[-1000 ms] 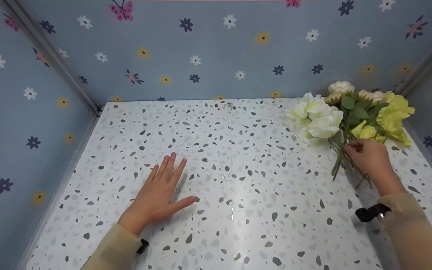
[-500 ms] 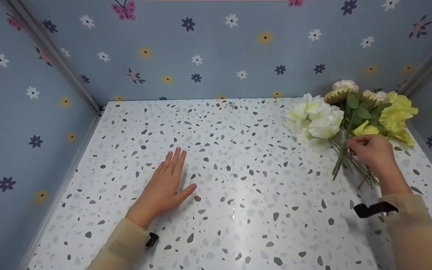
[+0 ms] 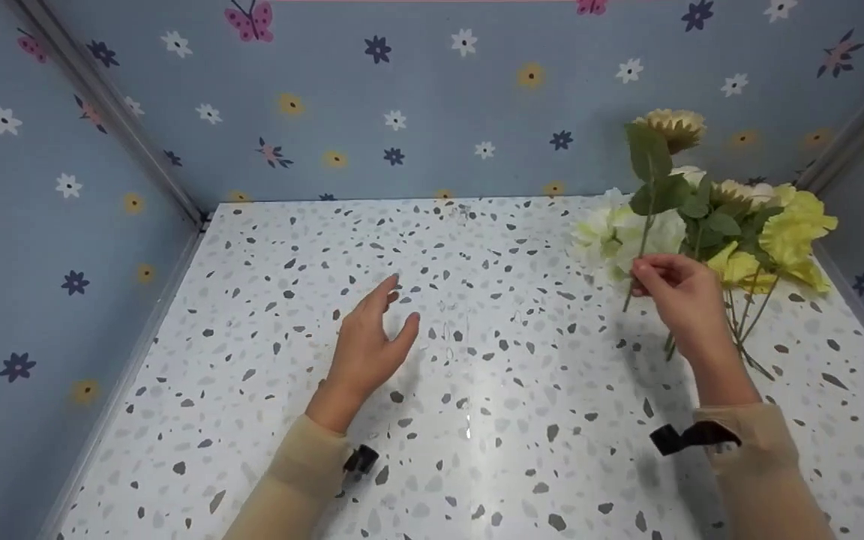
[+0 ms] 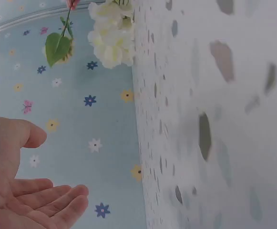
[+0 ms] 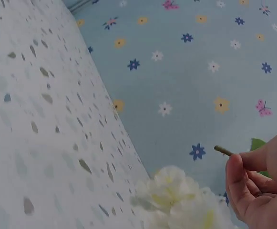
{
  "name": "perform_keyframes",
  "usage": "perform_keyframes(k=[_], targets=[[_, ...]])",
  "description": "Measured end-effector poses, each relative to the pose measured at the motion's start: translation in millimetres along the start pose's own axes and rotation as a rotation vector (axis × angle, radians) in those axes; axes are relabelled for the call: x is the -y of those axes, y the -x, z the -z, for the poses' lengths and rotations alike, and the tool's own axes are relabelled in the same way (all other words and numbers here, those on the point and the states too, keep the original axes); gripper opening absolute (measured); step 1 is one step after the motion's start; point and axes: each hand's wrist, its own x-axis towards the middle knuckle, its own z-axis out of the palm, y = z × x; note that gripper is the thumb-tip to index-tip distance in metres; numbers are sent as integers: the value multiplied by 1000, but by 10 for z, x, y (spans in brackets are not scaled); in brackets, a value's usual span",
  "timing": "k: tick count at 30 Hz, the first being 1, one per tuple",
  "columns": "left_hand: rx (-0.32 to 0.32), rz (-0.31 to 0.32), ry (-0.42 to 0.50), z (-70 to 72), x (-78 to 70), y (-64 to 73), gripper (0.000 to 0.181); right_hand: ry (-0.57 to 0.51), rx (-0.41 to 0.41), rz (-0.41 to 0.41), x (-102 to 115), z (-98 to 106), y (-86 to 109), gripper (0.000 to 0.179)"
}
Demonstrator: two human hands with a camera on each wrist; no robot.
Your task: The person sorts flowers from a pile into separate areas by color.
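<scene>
My right hand pinches the green stem of a cream artificial flower between thumb and fingers. Its bloom stands upright above the other flowers, with green leaves along the stem. In the right wrist view the cut stem end pokes out past the fingertips. My left hand hovers over the table at centre-left, fingers loosely bent and holding nothing; the left wrist view shows its palm bare. Behind the held stem lie white flowers and, to the right, yellow flowers.
Speckled white tabletop spreads below both hands. A blue flower-patterned panel closes off the back, with side panels left and right. Several loose stems stick out from the flower pile toward the front.
My right hand has lifted the cream flower out of the pile and moved left with it. My left hand has risen off the table and shifted right, its fingers bending.
</scene>
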Motion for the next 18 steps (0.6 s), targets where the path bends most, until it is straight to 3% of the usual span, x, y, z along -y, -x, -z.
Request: perform_keyframes(k=[3,7,14,18], targets=[[-37,-45,73,-124,-125,-60,49,-70,51,66,45,-265,40,31],[-31,-46,160,-277,-262,-101,42,-104,118,107,75,-546,113,30],[3,6,306,-462,-365,-84,32,-201,183,139,115,-922,191,29],[33,31,340,-515,-400,-49,22,-154,221,138,115,-1104,225,40]])
